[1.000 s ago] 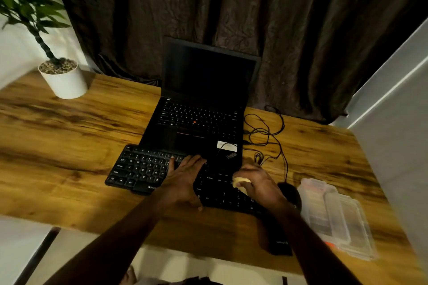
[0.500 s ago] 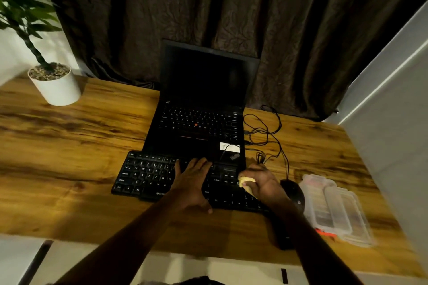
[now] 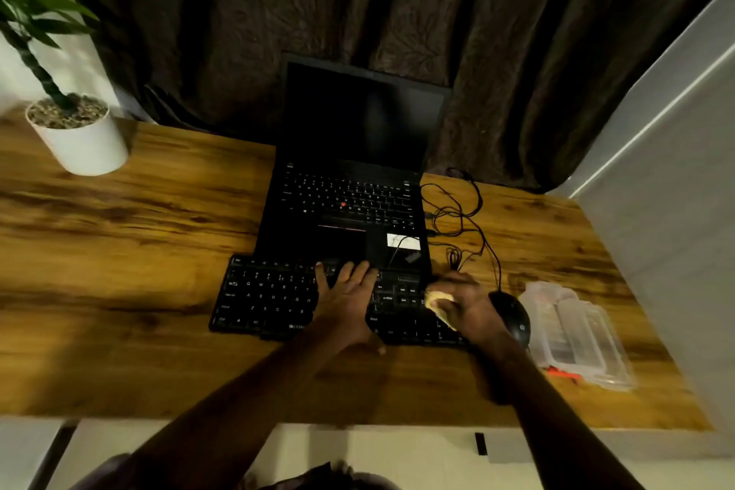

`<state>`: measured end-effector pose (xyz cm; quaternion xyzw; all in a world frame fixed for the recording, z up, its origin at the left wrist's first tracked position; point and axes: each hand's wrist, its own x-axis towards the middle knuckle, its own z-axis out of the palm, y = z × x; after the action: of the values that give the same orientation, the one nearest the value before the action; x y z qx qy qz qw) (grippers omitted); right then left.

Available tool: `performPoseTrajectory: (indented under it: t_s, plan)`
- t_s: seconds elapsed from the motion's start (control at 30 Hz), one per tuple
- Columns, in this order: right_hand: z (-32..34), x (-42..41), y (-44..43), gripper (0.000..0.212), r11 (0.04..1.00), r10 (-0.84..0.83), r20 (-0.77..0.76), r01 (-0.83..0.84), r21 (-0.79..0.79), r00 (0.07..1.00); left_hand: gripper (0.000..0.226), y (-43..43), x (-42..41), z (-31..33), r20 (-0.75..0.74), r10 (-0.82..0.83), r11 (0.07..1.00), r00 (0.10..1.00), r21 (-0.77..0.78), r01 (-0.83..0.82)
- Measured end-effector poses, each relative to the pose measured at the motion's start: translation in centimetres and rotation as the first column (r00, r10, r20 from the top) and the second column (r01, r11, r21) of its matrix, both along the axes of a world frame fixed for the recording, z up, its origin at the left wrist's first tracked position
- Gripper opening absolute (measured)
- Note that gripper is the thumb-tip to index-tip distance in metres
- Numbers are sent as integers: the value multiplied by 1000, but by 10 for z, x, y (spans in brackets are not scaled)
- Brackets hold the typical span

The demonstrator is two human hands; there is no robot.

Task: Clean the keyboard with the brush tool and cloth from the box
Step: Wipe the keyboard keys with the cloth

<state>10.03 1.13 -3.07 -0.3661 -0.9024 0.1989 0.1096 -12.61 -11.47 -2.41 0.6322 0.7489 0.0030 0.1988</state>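
A black external keyboard [image 3: 270, 296] lies on the wooden desk in front of an open black laptop [image 3: 350, 191]. My left hand [image 3: 346, 302] lies flat on the middle of the keyboard, fingers spread and straight. My right hand [image 3: 469, 304] is curled round a small pale yellow cloth [image 3: 437, 300] and holds it against the keys at the keyboard's right end. The clear plastic box [image 3: 572, 334] lies open to the right. No brush tool is clearly visible.
A black mouse [image 3: 513, 316] sits between the keyboard and the box, its cable tangled [image 3: 457, 219] beside the laptop. A potted plant in a white pot [image 3: 79, 139] stands at the far left. A dark curtain hangs behind and a white wall stands to the right.
My right hand with the cloth has shifted slightly on the keyboard's right end. My left hand stays pressed on the middle keys. The camera view has shifted a little.
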Motion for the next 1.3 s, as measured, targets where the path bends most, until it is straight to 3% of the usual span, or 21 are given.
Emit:
performPoseTrajectory:
  t_s: [0.23, 0.43, 0.7, 0.9, 1.17, 1.3]
  plan:
    - [4, -44, -20, 29, 999, 33, 130, -35, 10, 991, 142, -3, 0, 1, 16, -13, 1000, 1000, -3, 13]
    - [3, 13, -6, 34, 973, -200, 150, 214, -84, 968, 144, -3, -2, -1, 47, -15, 1000, 999, -10, 15]
    - [2, -9, -18, 32, 992, -106, 162, 116, -52, 981, 144, -3, -1, 0, 45, -6, 1000, 999, -14, 7]
    - [8, 43, -2, 37, 966, -245, 232, 258, -30, 941, 143, -3, -1, 1, 57, -2, 1000, 998, -23, 3]
    - [10, 4, -18, 33, 995, -87, 300, 97, -18, 950, 141, -4, 1, -1, 66, 16, 1000, 998, 19, -17]
    - [12, 34, -5, 32, 973, -205, 385, 230, -20, 900, 141, -3, 1, -1, 54, 11, 1000, 999, 7, -12]
